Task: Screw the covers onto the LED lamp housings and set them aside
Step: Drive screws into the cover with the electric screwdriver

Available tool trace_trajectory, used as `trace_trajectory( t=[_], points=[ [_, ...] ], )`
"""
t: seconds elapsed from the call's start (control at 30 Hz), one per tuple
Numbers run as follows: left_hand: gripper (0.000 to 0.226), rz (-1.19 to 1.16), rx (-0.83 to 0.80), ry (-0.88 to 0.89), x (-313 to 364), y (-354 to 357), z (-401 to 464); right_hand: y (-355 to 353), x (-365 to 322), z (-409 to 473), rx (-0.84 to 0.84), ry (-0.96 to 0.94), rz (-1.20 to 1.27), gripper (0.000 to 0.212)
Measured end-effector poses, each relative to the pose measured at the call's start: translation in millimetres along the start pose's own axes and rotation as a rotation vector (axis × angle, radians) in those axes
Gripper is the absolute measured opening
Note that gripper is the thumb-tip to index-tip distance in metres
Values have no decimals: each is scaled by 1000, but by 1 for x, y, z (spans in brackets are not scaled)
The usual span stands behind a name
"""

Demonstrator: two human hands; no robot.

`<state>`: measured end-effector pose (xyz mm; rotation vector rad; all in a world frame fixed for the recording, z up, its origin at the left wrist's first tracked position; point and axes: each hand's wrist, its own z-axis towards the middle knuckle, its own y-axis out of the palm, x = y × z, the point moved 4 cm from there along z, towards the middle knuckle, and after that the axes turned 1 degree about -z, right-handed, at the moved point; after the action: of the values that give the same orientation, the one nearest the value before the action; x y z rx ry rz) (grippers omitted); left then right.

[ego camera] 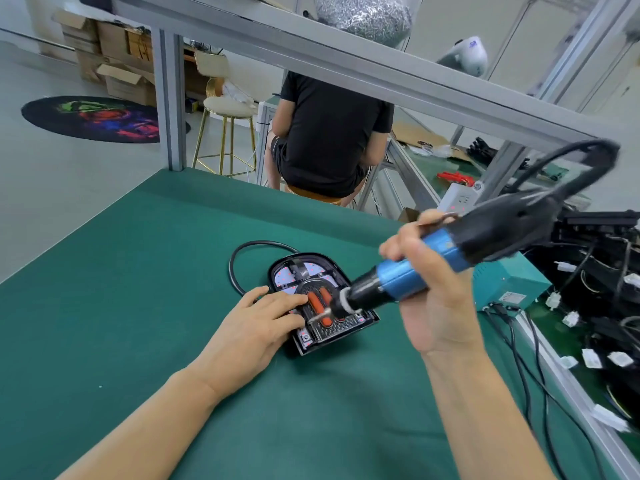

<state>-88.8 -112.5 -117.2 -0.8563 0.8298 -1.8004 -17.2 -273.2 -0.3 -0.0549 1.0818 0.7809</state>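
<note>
Green-matted bench [145, 306]. Person in black shirt [329, 133] seated on a stool beyond it, back to camera. Gold-legged stool [227, 133] to their left, round multicoloured rug [93, 118] on the floor, cardboard boxes [114, 60] behind. Teal box [509, 282] at the bench's right edge, white power strip [459, 199] past it. Bag of shiny metal bits [363, 15] on the upper frame.

Two bare forearms, hands [254, 327] ungloved, no sleeves visible
</note>
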Motion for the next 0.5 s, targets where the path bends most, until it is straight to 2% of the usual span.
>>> trace_trajectory(
  t=[0.03,0.13,0.27,0.37,0.5],
  points=[
    [15,-4,15,5,-1,0,-1,-7,-10,2,46,-39,-31,36],
    [33,-34,16,-15,-3,1,-3,-28,-38,3,144,-137,-161,33],
    [34,-115,83,-38,-6,-2,-2,-62,-64,-2,275,-156,-183,22],
    [36,-176,146,-107,-9,-6,-1,-87,-80,-7,328,-85,-202,16],
    [31,-251,167,-188,-13,-5,-4,-121,-97,-10,419,102,-406,27]
  ],
)
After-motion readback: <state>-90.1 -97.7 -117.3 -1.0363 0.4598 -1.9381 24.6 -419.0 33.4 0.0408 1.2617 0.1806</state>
